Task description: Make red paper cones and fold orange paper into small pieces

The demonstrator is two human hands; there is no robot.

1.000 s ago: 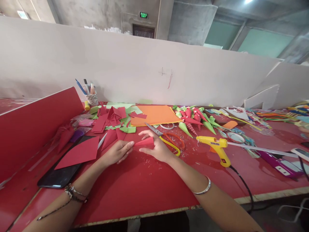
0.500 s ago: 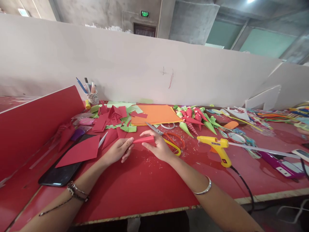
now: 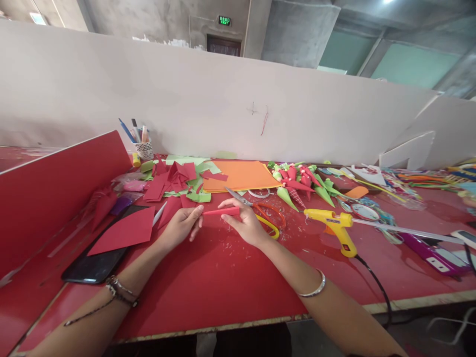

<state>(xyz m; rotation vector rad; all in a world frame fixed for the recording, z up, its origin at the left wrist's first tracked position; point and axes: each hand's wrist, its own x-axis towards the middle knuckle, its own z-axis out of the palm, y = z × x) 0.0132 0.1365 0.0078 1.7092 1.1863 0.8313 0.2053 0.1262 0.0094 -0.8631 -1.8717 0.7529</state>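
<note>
Between my hands, just above the red table, lies a narrow rolled piece of red paper (image 3: 219,211). My left hand (image 3: 182,225) pinches its thin left end between thumb and fingers. At the wider right end, my right hand (image 3: 247,222) holds it between thumb and forefinger. Scissors (image 3: 266,210) with orange and yellow handles rest on the table just behind my right hand. Near my left hand, a fan-shaped sheet of red paper (image 3: 124,230) lies across a black phone (image 3: 89,265).
Behind the hands are red and green paper scraps (image 3: 171,178), orange sheets (image 3: 241,176) and a pile of red and green paper cones (image 3: 297,181). A yellow glue gun (image 3: 334,225) with its cable stands at the right, near a purple power strip (image 3: 433,258). A pen cup (image 3: 144,148) stands at the back.
The rolled red paper has turned slightly in my fingers and looks narrower now. Both hands stay at nearly the same place.
</note>
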